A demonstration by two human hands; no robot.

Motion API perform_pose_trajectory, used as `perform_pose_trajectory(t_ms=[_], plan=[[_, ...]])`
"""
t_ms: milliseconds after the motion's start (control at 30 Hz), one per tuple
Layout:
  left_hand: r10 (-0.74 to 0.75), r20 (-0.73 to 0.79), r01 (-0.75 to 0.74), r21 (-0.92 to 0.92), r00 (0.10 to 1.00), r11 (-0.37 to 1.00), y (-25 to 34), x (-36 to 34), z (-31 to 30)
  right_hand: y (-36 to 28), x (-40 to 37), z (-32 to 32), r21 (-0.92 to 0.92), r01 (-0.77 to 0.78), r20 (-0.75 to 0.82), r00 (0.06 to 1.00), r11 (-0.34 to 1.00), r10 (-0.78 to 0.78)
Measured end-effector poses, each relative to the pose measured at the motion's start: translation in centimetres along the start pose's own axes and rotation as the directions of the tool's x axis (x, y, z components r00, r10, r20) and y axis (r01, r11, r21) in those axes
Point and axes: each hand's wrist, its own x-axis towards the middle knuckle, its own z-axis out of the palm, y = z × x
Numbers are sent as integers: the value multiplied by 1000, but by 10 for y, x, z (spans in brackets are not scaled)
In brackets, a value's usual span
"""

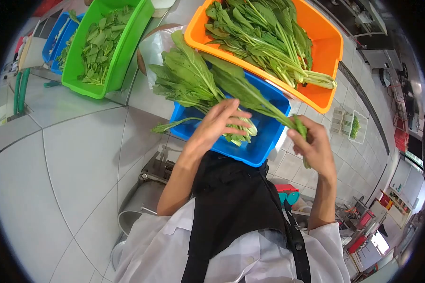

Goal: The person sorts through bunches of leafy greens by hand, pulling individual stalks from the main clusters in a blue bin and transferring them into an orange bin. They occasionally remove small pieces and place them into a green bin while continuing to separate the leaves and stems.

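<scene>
My left hand (219, 123) rests over a bunch of leafy greens (189, 78) lying in and across the blue basin (241, 153), its fingers spread over the pale stems. To the right, my right hand (311, 144) is closed around the stem end of a leafy stalk (243, 87), whose long leaf reaches back left over the basin. A small leaf hangs below that grip. Beyond the blue basin stands the orange basin (333, 52), full of long-stemmed greens (264, 37).
At the upper left, a green basin (113, 70) holds loose leaves, beside blue trays (56, 40) and green handles (21, 92). Clear plastic (158, 52) lies behind the blue basin. A metal pot (137, 203) stands low left. White baskets (349, 123) are on the right floor.
</scene>
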Motion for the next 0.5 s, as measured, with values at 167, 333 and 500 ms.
perform_pose_trajectory(t_ms=[167, 333, 500], plan=[[300, -20, -253, -595, 954, 763, 11, 27, 22, -12, -15, -21, 180, 1, -75, 997, 984, 12], [494, -57, -470, -420, 868, 776, 62, 4, 34, -22, -28, -32, 123, 98, -221, 973, 988, -69], [529, 69, -531, 19, 846, 847, 126, 9, 22, -32, 23, -72, -276, 303, -407, 823, 912, -396]])
